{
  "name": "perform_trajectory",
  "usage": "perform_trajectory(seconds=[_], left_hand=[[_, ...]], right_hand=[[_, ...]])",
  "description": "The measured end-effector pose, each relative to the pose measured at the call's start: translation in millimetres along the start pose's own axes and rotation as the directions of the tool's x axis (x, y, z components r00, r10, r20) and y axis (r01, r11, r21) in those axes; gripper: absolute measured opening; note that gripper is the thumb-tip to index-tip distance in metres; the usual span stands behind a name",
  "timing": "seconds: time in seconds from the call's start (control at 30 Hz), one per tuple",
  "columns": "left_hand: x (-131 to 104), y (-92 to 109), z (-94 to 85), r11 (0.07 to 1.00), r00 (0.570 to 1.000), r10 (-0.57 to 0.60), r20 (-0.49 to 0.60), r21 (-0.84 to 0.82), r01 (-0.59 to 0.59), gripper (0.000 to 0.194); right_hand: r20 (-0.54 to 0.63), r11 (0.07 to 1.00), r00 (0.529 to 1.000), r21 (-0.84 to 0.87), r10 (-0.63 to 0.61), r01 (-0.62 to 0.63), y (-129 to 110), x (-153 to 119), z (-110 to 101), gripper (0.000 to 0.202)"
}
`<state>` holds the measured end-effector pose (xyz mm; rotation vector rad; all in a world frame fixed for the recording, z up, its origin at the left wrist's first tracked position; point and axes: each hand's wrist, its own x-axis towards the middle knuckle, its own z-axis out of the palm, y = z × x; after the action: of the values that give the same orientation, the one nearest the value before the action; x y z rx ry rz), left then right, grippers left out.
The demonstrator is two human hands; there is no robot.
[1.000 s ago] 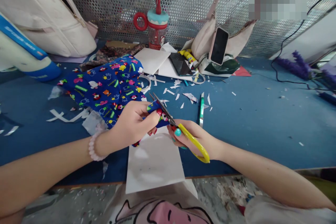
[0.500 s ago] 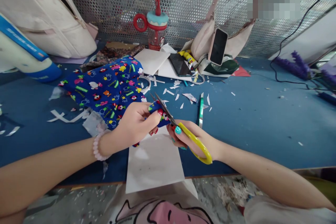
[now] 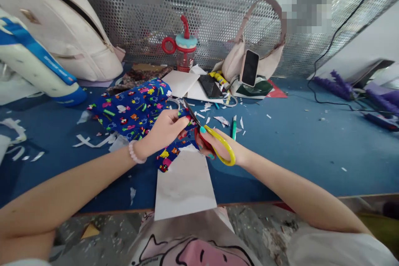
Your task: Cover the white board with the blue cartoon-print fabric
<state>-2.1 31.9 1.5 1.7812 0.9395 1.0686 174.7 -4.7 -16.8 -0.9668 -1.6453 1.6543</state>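
Note:
My left hand [image 3: 166, 129] pinches a small piece of blue printed fabric [image 3: 190, 119] between thumb and fingers. Yellow-and-red scissors [image 3: 225, 144] sit in my right hand [image 3: 215, 144], their blades against that fabric and pointing up and left. Whether the blades are parted is hard to make out. Below my hands, a printed strip of the same fabric [image 3: 168, 154] lies over the top of a white paper sheet [image 3: 186, 187], which overhangs the table's front edge. A larger blue cartoon-print cloth [image 3: 131, 106] is spread behind my left hand.
A green cutter [image 3: 233, 128] lies right of my hands among paper scraps. Farther back are a red-handled cup [image 3: 186, 50], a phone [image 3: 250, 67] leaning on a handbag [image 3: 232, 60], and a yellow glue tube [image 3: 219, 77]. A backpack [image 3: 77, 45] and a large blue-white bottle [image 3: 40, 60] stand left.
The camera view has shifted, so the table's objects appear smaller and lower. Both hands remain together at the fabric, and more of the printed strip over the white paper now shows.

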Motion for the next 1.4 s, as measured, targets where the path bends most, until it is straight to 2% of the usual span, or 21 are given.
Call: perform_trajectory(seconds=[0.17,0.37,0.47,0.63,0.77,1.13,1.27,1.4], left_hand=[[7,-9,-12.8,1.0,1.0,0.006,-0.001,0.027,-0.006,0.029],[2,-5,-23.4,0.998,1.0,-0.008,0.016,0.069,0.007,0.029],[-1,-3,-25.8,0.995,1.0,0.005,0.029,0.1,-0.008,0.031],[-5,-3,-28.4,0.993,0.996,0.006,0.088,0.118,-0.016,0.03],[-9,-4,-29.5,0.995,0.995,-0.008,0.096,0.1,-0.002,0.03],[-11,-6,-22.0,1.0,1.0,0.026,-0.013,0.001,-0.026,0.022],[-14,-8,-15.3,0.998,0.997,-0.03,-0.074,-0.055,0.026,0.021],[-15,-10,-9.2,0.98,0.988,-0.1,-0.116,-0.183,0.078,0.016]], right_hand=[[-0.071,0.999,0.997,0.019,0.029,-0.028,-7,11,3,0.062],[-0.022,0.999,0.999,-0.013,-0.03,0.03,-10,10,12,0.062],[-0.007,0.999,1.0,-0.044,-0.023,0.023,-7,8,14,0.062],[-0.02,0.999,1.0,0.025,-0.022,0.023,-3,2,16,0.063],[-0.014,1.0,1.0,0.03,0.008,-0.008,-1,0,17,0.064],[-0.076,0.999,0.997,0.05,0.004,0.0,13,2,16,0.062],[-0.092,0.999,0.996,0.042,-0.009,0.013,12,3,17,0.062],[-0.089,0.999,0.996,0.031,-0.03,0.033,11,2,19,0.062]])
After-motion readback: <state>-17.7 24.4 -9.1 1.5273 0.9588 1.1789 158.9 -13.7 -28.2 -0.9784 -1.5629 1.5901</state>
